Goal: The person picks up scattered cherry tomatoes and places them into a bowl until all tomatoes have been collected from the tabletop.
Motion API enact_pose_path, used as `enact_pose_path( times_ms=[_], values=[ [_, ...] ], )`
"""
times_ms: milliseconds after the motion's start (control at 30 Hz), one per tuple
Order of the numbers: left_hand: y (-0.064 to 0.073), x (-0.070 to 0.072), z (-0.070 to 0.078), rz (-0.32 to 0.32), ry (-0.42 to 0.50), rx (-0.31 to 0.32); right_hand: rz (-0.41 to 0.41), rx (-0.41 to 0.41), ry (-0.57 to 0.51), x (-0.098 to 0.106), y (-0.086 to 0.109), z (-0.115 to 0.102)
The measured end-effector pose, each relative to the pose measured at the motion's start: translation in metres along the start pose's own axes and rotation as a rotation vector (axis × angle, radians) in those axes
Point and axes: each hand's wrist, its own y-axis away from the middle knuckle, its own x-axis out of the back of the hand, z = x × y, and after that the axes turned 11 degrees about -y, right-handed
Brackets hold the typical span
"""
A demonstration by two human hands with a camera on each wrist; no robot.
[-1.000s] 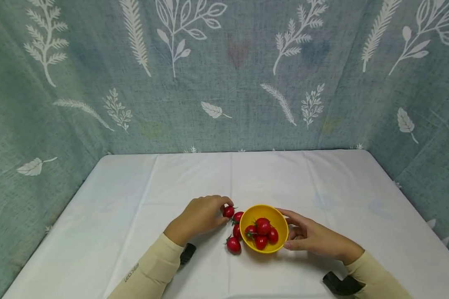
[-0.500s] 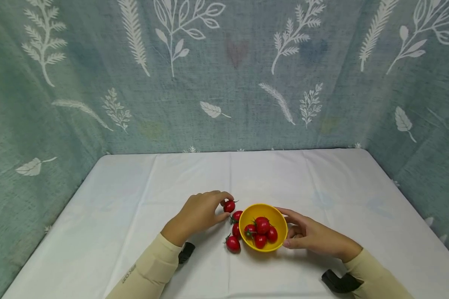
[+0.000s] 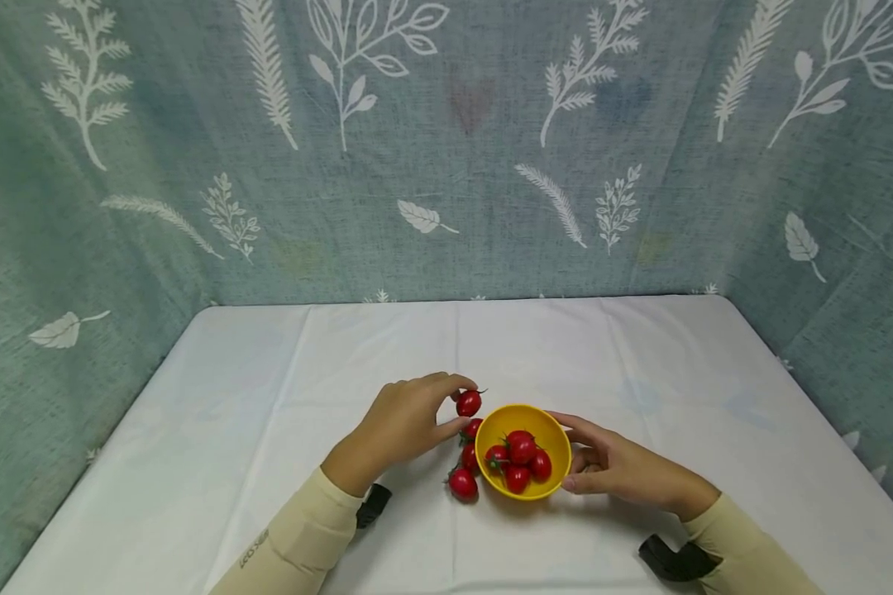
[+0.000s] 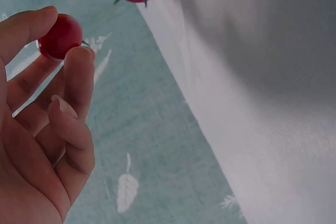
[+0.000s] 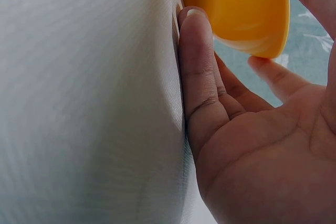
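Between thumb and fingertips my left hand (image 3: 405, 423) pinches a red cherry tomato (image 3: 468, 403), raised beside the far left side of a yellow bowl (image 3: 523, 416). In the left wrist view this tomato (image 4: 60, 38) shows its stem between the fingers. Several cherry tomatoes lie inside the bowl. My right hand (image 3: 625, 473) holds the bowl from its right, thumb and index finger spread along the side. The right wrist view shows the yellow bowl wall (image 5: 241, 14) against these fingers, with the lower fingers resting on the cloth.
To the bowl's left, three more cherry tomatoes lie in a row on the white tablecloth (image 3: 372, 339), the nearest one (image 3: 463, 485) toward me. A green leaf-patterned curtain (image 3: 446, 165) encloses the back and sides. Black straps (image 3: 677, 562) sit at both wrists.
My left hand has lifted the pinched tomato away from the row, moving it farther back and slightly right toward the bowl. The right hand and bowl have stayed almost in place.
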Motion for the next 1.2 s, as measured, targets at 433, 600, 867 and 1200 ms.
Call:
enact_pose_path(
  times_ms=[433, 600, 867, 1200],
  values=[
    [0.001, 0.003, 0.022, -0.042, 0.006, -0.065, 0.003, -0.012, -0.005, 0.0, 0.0, 0.0],
    [0.002, 0.001, 0.027, -0.073, 0.004, -0.081, -0.007, 0.0, -0.005, 0.0, 0.001, 0.0],
    [0.003, -0.003, 0.027, -0.075, -0.003, -0.1, -0.015, 0.01, -0.012, 0.001, 0.001, 0.0],
    [0.003, -0.004, 0.029, -0.174, 0.057, -0.05, -0.007, 0.0, -0.003, 0.0, 0.001, 0.0]
  ],
)
